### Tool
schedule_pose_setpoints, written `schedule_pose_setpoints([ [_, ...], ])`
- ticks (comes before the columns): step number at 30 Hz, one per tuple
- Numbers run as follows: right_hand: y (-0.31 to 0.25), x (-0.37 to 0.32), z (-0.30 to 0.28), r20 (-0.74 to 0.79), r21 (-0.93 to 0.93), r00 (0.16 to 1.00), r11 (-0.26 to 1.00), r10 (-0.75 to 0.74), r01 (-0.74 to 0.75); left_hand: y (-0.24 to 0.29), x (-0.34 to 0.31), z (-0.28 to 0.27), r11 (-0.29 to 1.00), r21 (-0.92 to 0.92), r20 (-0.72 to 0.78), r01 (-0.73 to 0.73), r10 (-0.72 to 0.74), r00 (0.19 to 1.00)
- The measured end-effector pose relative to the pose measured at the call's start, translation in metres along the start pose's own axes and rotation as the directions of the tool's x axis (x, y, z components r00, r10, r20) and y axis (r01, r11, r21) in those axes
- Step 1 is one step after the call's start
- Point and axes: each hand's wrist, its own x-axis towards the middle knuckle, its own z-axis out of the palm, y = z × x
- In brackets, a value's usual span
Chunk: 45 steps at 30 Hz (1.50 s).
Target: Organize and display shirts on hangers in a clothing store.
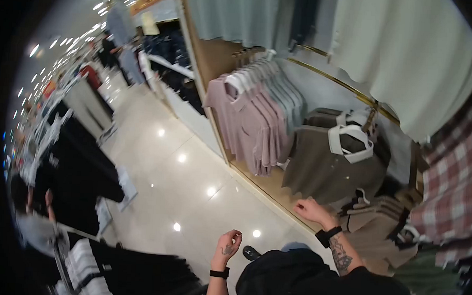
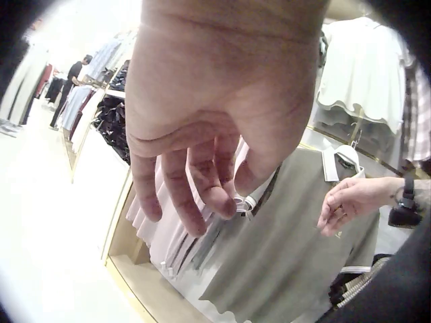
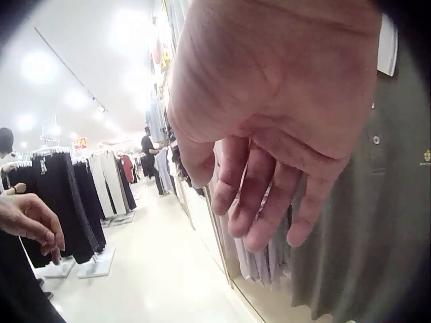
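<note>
Both hands are bare and hold nothing. My left hand is over the aisle floor, and in the left wrist view its fingers hang loosely curled. Closer to the clothes, my right hand is in front of an olive-brown polo shirt with a white collar, its fingers relaxed and pointing down in the right wrist view. Left of that shirt hangs a row of pink polo shirts, with grey-green shirts behind them. Brown folded-looking garments hang low beside my right forearm.
Pale shirts and a red plaid shirt hang above and to the right, near a gold rail. Across the shiny floor stand racks of black trousers. One person is by those racks; another person stands far down the aisle.
</note>
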Motion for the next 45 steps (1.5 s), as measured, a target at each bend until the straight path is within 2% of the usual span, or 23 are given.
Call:
schedule_pose_setpoints([
  [1,-0.014,0.010,-0.001,-0.025,0.000,1.000,1.000,-0.004,0.004,-0.012,0.008,-0.005,0.999,-0.004,0.012,-0.042,0.042,0.999],
  [4,-0.054,0.020,-0.023,-0.134,-0.033,0.991,0.999,-0.008,0.004,-0.027,0.031,-0.016,1.000,0.001,0.095,-0.009,0.009,0.995],
  [6,-0.048,0.021,-0.031,-0.236,0.058,0.971,0.998,0.036,-0.023,-0.040,0.048,-0.018,1.000,-0.001,0.127,0.029,-0.028,0.991],
  [7,-0.048,0.027,-0.032,-0.273,0.094,0.962,0.996,0.032,-0.006,-0.041,0.058,-0.020,1.000,-0.020,0.152,-0.012,0.015,0.988],
  [9,-0.044,0.029,-0.038,-0.335,0.122,0.937,0.990,0.102,-0.065,-0.036,0.085,-0.024,0.997,-0.050,0.173,-0.065,0.073,0.982],
  [11,-0.034,0.029,-0.052,-0.348,0.116,0.919,0.982,0.183,-0.152,-0.030,0.124,-0.031,0.992,0.026,0.188,-0.121,0.114,0.975],
  [12,-0.039,0.028,-0.062,-0.388,0.128,0.903,0.981,0.185,-0.146,-0.024,0.143,-0.031,0.987,0.060,0.213,-0.152,0.136,0.968],
  [16,-0.028,0.027,-0.092,-0.678,0.066,0.726,0.993,0.115,-0.096,0.049,0.225,-0.051,0.943,0.059,0.194,-0.329,0.312,0.930],
  [19,-0.046,0.021,-0.128,-0.785,0.148,0.570,0.966,0.244,-0.211,0.109,0.288,-0.055,0.845,0.012,0.198,-0.534,0.521,0.830],
  [22,-0.050,0.017,-0.155,-0.903,0.044,0.399,0.959,0.158,-0.281,0.178,0.340,-0.040,0.715,-0.069,0.228,-0.695,0.690,0.687],
  [25,-0.043,0.006,-0.178,-0.939,0.063,0.304,0.949,0.161,-0.310,0.244,0.375,-0.008,0.575,-0.181,0.285,-0.798,0.807,0.517],
  [27,-0.027,0.004,-0.193,-0.959,-0.063,0.278,0.920,0.051,-0.388,0.272,0.384,0.024,0.559,-0.244,0.342,-0.793,0.814,0.469],
  [29,-0.015,0.006,-0.197,-0.961,-0.159,0.275,0.882,-0.034,-0.444,0.291,0.380,0.059,0.466,-0.283,0.275,-0.838,0.877,0.394],
  [30,-0.006,0.012,-0.196,-0.959,-0.193,0.276,0.864,-0.065,-0.466,0.294,0.383,0.075,0.431,-0.259,0.298,-0.864,0.887,0.353],
  [31,-0.001,0.016,-0.197,-0.957,-0.226,0.275,0.841,-0.096,-0.492,0.296,0.381,0.089,0.417,-0.224,0.305,-0.881,0.888,0.343],
  [32,0.003,0.017,-0.195,-0.955,-0.199,0.293,0.846,-0.053,-0.494,0.294,0.383,0.100,0.419,-0.265,0.302,-0.869,0.891,0.338],
  [33,0.003,0.020,-0.194,-0.958,-0.212,0.273,0.849,-0.083,-0.484,0.292,0.385,0.112,0.423,-0.306,0.301,-0.853,0.893,0.335],
  [35,0.004,0.022,-0.190,-0.970,-0.187,0.228,0.857,-0.085,-0.479,0.287,0.391,0.123,0.320,-0.200,0.205,-0.926,0.938,0.280],
  [37,0.004,0.021,-0.189,-0.965,-0.202,0.246,0.846,-0.088,-0.493,0.288,0.389,0.123,0.231,-0.135,0.057,-0.964,0.973,0.225],
  [39,0.002,0.018,-0.196,-0.962,-0.216,0.257,0.827,-0.090,-0.519,0.285,0.385,0.122,0.177,-0.197,0.007,-0.964,0.984,0.180],
  [40,0.000,0.018,-0.196,-0.961,-0.218,0.264,0.815,-0.083,-0.537,0.286,0.381,0.125,0.166,-0.295,0.029,-0.941,0.986,0.165],
  [43,-0.004,0.023,-0.202,-0.966,-0.186,0.257,0.792,-0.039,-0.581,0.300,0.365,0.138,0.118,-0.513,0.172,-0.850,0.985,0.033],
  [45,-0.003,0.027,-0.210,-0.962,-0.251,0.236,0.781,-0.136,-0.572,0.301,0.366,0.166,0.183,-0.598,0.182,-0.780,0.979,0.090],
])
